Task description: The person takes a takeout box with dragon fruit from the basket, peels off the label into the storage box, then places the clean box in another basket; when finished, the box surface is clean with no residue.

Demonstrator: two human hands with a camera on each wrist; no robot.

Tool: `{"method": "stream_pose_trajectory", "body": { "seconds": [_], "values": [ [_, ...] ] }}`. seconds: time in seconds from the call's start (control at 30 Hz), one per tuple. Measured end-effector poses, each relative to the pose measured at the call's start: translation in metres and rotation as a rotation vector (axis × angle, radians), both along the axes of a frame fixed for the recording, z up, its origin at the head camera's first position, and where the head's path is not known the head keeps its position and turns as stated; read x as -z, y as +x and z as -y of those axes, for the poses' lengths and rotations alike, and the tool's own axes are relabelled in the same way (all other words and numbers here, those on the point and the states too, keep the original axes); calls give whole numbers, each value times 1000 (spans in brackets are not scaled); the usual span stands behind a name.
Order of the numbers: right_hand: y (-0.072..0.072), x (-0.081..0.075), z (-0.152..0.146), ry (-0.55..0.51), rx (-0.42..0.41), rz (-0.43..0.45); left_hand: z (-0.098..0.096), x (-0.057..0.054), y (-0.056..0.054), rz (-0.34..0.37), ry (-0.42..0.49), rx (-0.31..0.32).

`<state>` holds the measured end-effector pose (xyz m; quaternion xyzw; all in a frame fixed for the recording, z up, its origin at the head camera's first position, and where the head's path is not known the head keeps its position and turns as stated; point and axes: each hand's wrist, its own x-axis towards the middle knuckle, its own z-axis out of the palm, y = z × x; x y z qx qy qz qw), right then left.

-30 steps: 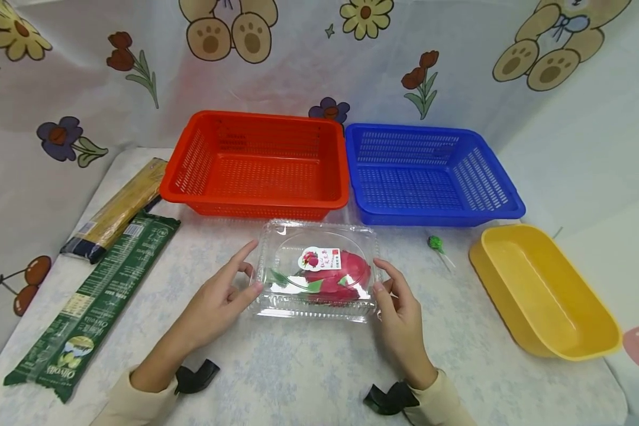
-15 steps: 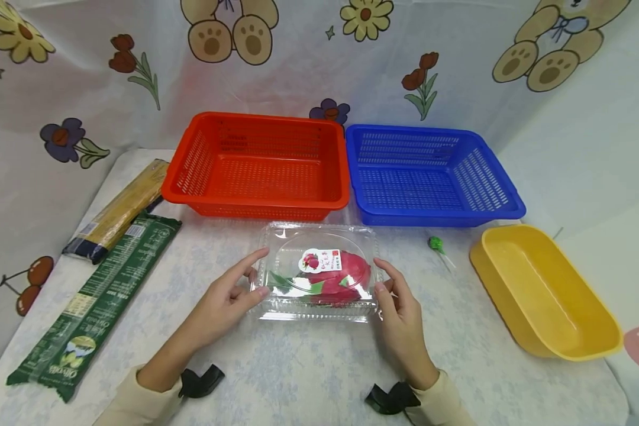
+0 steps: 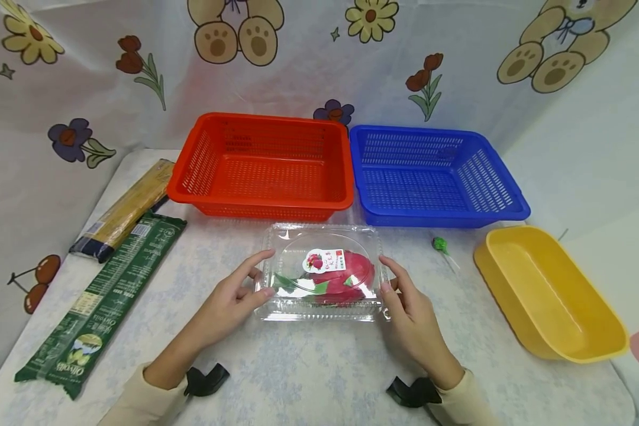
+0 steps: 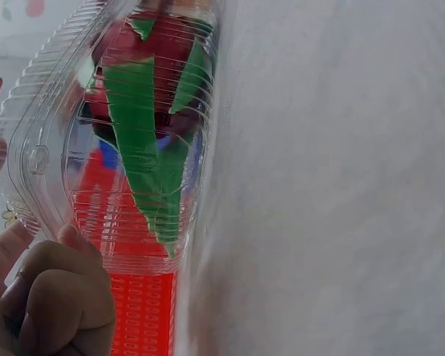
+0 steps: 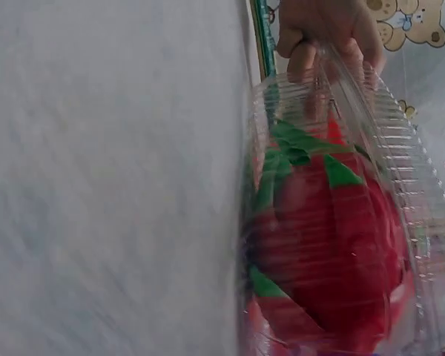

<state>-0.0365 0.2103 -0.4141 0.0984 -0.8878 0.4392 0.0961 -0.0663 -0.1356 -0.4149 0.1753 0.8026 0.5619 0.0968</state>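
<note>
A clear plastic clamshell box lies on the table in front of me, lid down, with a white printed label on top. Inside it shows a red dragon fruit with green leaf tips, also seen through the ribbed wall in both wrist views. My left hand grips the box's left edge, index finger and thumb over the rim and the other fingers curled at its side. At the right edge my right hand holds the rim between thumb and index finger.
Behind the box stand a red basket and a blue basket. A yellow tub sits at right, near a green lollipop. Two long packs lie at left: a green pack and a yellowish pasta-like pack.
My left hand has moved slightly right, its index finger and thumb now farther over the box's left rim. The right hand stays at the right edge. The view has shifted a little.
</note>
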Motion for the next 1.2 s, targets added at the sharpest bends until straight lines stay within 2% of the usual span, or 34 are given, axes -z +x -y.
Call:
{"method": "stream_pose_trajectory", "body": {
  "seconds": [0.13,0.27,0.4,0.57,0.7,0.9,1.0,1.2],
  "values": [
    [-4,-17,-13,116,-4,29,0,-1,0,3,0,-1],
    [-14,-38,-27,198,-13,-42,0,-1,0,5,-1,-5],
    [-24,-60,-31,196,-65,-90,0,-1,-1,0,-8,-8],
    [-35,-76,-16,141,-166,-65,-1,0,0,5,-7,-12],
    [-48,-80,4,136,-261,-8,-2,0,0,11,4,-6],
    [-69,-74,22,172,-366,88,-4,1,1,4,4,0],
    [-75,-69,26,184,-381,121,-4,1,1,4,0,4],
    [-81,-64,30,200,-374,119,-2,1,0,-3,-9,-1]
  ]
}}
